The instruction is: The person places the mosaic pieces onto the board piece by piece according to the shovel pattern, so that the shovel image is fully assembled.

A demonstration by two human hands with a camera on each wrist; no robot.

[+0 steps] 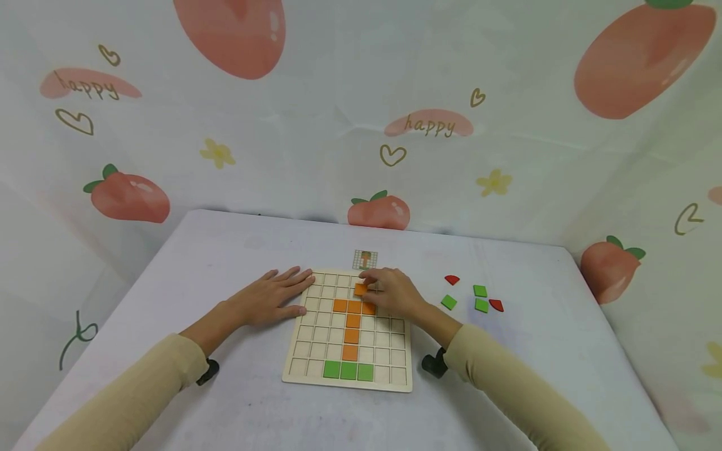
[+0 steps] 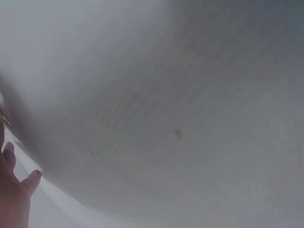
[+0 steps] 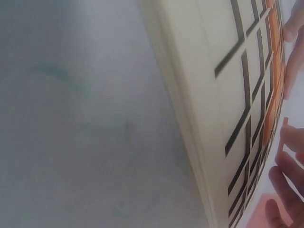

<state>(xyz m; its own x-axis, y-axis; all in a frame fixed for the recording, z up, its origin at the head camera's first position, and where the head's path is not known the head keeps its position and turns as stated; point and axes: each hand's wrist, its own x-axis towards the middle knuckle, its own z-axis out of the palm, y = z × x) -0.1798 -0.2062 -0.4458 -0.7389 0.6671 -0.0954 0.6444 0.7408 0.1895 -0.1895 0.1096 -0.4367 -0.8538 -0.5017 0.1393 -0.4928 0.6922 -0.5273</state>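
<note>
A pale wooden grid board point(image 1: 333, 337) lies on the table. Orange square tiles point(image 1: 352, 321) form a T in its cells, and a row of green square tiles point(image 1: 348, 370) sits at its near edge. Between thumb and fingers, my right hand point(image 1: 399, 293) pinches another orange square tile point(image 1: 359, 289) over the upper part of the grid; in the right wrist view its edge shows at the fingertips point(image 3: 286, 130). My left hand point(image 1: 269, 300) lies flat with spread fingers, the tips touching the board's left edge. The left wrist view shows mostly tablecloth.
A small pattern card point(image 1: 365, 259) lies just beyond the board. To the right are loose green squares point(image 1: 480, 290) and red wedge-shaped pieces point(image 1: 452, 279). The white table point(image 1: 237, 394) ends at a hanging cloth point(image 1: 316, 138) printed with fruit.
</note>
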